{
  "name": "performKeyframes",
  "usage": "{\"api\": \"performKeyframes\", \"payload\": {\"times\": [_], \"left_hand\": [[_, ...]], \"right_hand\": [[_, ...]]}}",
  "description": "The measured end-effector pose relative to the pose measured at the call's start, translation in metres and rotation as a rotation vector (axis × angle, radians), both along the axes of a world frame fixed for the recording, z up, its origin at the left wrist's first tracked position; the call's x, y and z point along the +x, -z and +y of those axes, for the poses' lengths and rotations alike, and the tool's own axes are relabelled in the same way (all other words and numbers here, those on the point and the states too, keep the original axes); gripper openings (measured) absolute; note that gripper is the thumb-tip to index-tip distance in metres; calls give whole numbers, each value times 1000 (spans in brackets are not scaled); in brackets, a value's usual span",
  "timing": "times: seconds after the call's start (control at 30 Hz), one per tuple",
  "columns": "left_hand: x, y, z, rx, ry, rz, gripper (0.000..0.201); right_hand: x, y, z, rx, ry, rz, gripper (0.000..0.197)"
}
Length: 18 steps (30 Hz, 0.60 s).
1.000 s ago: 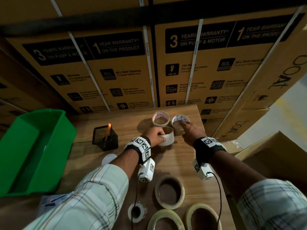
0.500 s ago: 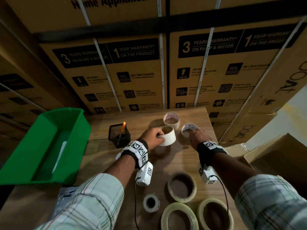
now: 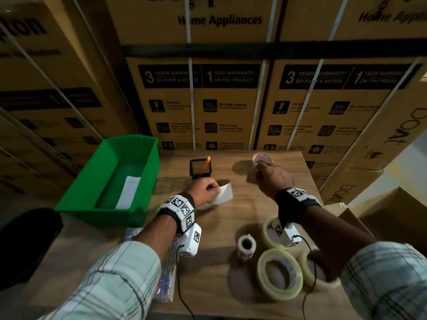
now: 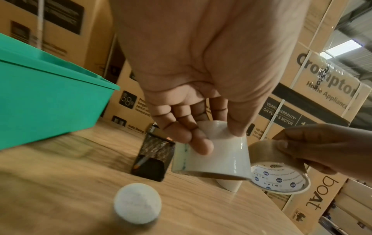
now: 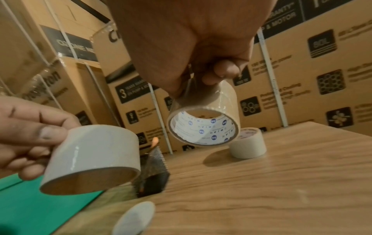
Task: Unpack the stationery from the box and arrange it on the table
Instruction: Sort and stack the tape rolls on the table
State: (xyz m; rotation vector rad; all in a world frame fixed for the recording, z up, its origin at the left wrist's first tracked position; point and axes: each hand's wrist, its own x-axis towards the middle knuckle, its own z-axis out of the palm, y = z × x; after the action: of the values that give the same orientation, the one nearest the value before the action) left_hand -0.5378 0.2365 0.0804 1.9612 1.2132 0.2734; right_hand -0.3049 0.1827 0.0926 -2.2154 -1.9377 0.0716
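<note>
Dim warm light falls from overhead, throwing soft shadows across the wood-grain tabletop [image 3: 231, 262] and a glare streak on the glossy white tape roll [image 5: 94, 151], while wide-angle edges bend and wrist views blur.

Our left hand [image 3: 203, 189] reaches forward, fingers and thumb curled in a grip on a white roll [image 3: 223, 194]. Our right hand [image 3: 271, 179] is raised farther ahead, pinching a clear roll [image 5: 205, 120] from above. Both forearms are extended, each wrist wearing a strapped band.
</note>
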Motion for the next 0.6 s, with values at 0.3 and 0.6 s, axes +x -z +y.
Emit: {"api": "performKeyframes", "payload": {"times": [0.3, 0.6], "left_hand": [[-108, 3, -57, 51, -54, 78, 11], [-131, 35, -117, -20, 28, 124, 22]], "right_hand": [[-125, -13, -35, -10, -24, 70, 22], [-179, 25, -88, -127, 19, 125, 27]]}}
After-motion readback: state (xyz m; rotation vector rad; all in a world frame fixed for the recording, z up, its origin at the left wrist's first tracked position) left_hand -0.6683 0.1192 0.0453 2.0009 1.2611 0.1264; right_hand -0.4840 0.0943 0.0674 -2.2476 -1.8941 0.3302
